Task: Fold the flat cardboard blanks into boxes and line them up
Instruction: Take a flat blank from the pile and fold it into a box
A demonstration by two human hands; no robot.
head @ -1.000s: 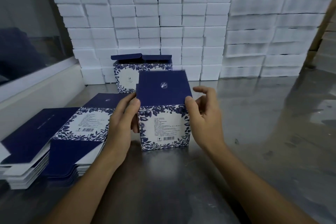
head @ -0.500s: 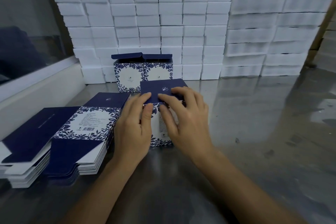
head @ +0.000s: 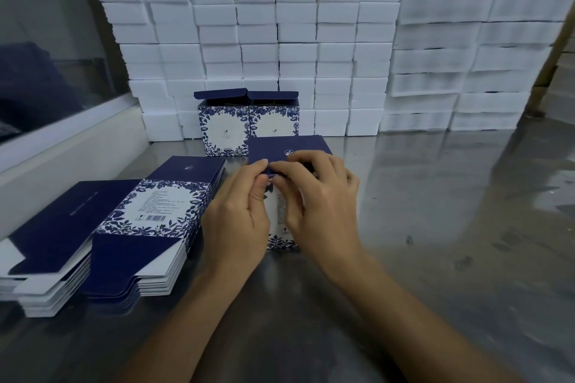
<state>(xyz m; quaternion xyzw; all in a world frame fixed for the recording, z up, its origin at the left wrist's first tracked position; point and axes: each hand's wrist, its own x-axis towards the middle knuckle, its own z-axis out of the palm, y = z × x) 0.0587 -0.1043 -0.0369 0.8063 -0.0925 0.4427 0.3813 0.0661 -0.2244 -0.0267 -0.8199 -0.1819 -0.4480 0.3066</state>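
A blue-and-white floral box (head: 281,221) stands on the steel table in front of me, its navy lid flap (head: 289,151) folded down flat over the top. My left hand (head: 239,214) pinches the lid's front edge with thumb and fingers. My right hand (head: 320,199) curls over the same edge and covers most of the box's front. Two folded boxes (head: 249,127) stand side by side behind it, lids ajar. Flat blanks (head: 149,221) lie stacked at my left.
White foam blocks (head: 280,40) are piled in a wall across the back, with more at the right (head: 466,40). A white ledge (head: 62,146) under a window runs along the left. Shiny steel tabletop (head: 451,227) stretches to the right.
The lid flap stood upright a second ago with my hands at the box's sides. It has been folded down, and both hands have come together at its front edge.
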